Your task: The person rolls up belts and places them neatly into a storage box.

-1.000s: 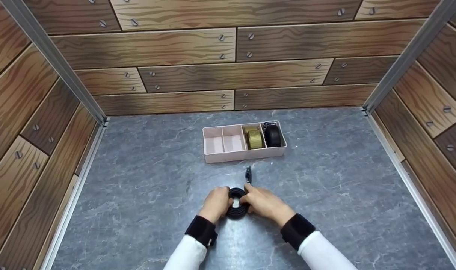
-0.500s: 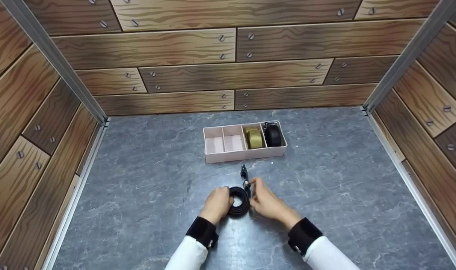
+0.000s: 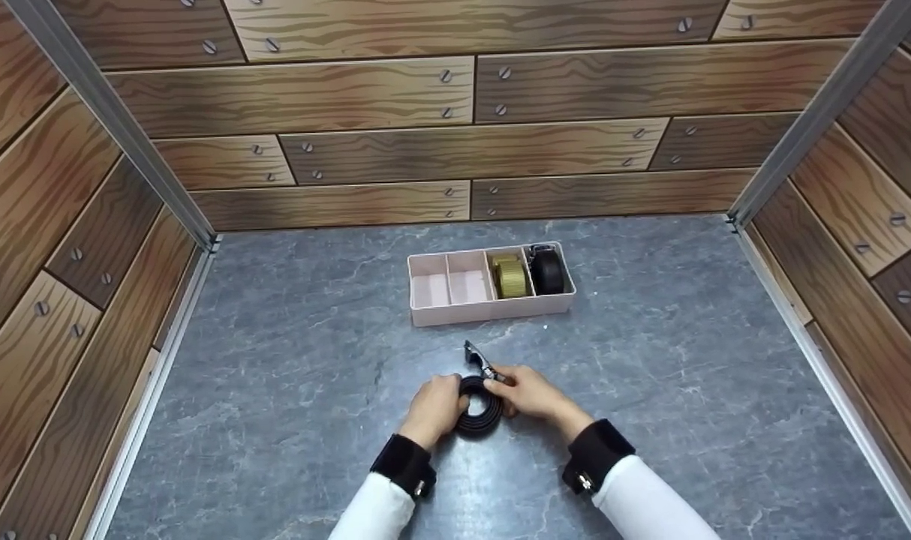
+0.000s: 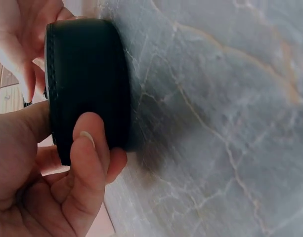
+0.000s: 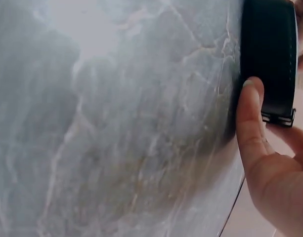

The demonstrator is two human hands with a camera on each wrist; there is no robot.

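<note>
A black leather belt (image 3: 479,428), rolled into a coil, stands on edge on the grey tabletop between both hands. Its metal buckle (image 3: 482,364) sticks out past the far side of the roll, angled to the left. My left hand (image 3: 431,411) grips the coil's left side, fingers along the outside and thumb at the top edge. On the opposite side, my right hand (image 3: 534,396) pinches the belt near the buckle, its thumb over the coil's rim. Stitching along the belt's (image 4: 87,69) edge shows in the left wrist view. In the right wrist view, a finger lies against the outer layer.
Beyond the hands lies a pale pink divided box (image 3: 455,313). A yellow rolled belt (image 3: 510,276) sits in its third compartment and a black rolled belt (image 3: 548,271) in the rightmost. Wood-patterned panels (image 3: 380,154) wall the grey tabletop (image 3: 290,337) at the back and sides.
The buckle end has swung to the left, from pointing straight away to a slant. My right hand shifted along the coil's right side and took hold near the buckle. My left hand stays put.
</note>
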